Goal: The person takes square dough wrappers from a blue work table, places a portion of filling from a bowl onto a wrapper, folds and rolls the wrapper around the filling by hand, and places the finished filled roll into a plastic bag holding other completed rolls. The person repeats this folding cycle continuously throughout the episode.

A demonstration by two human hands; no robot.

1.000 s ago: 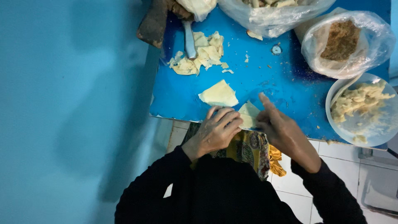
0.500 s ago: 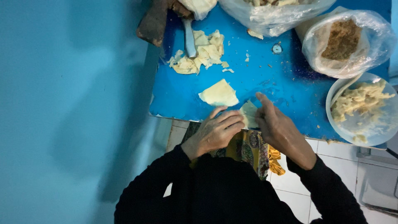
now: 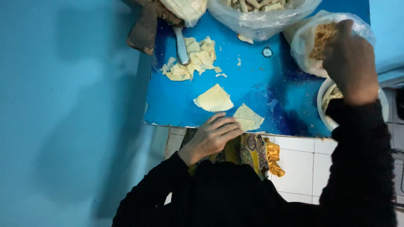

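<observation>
Grip: our left hand (image 3: 212, 136) lies flat at the near edge of the blue table (image 3: 261, 80), fingers loosely spread, fingertips pressing on a folded pale wrapper (image 3: 248, 117); nothing is clasped. Our right hand (image 3: 351, 63) is raised over the clear bag of brown filling (image 3: 322, 40), its back toward us, so we cannot tell whether the fingers pinch anything.

Near the hands:
- A second wrapper sheet (image 3: 213, 99), lying flat, just beyond the left hand and apart from the first.
- White bowl (image 3: 332, 98), partly hidden under our right sleeve, holding pale shreds.
- Heap of wrapper scraps (image 3: 191, 63) at the far left, with a metal utensil (image 3: 182, 45) beside it.
- Large clear bag of pale rolled pieces (image 3: 261, 10) at the far edge.
</observation>
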